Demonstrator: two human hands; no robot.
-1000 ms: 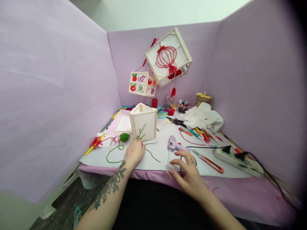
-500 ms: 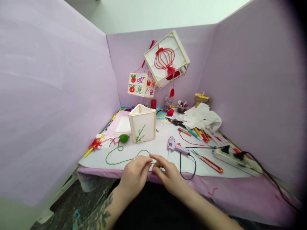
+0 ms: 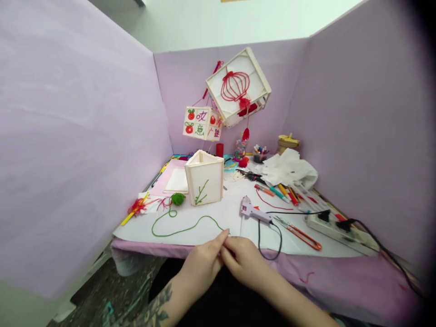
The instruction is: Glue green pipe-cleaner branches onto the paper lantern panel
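l grip [image 3: 203, 265] & r grip [image 3: 243, 260] tog.; pinch on green yarn [image 3: 203, 216]

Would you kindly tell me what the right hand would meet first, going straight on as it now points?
Most likely the left hand: the right hand points toward it, and the two seem to touch at the fingertips, though depth is unclear.
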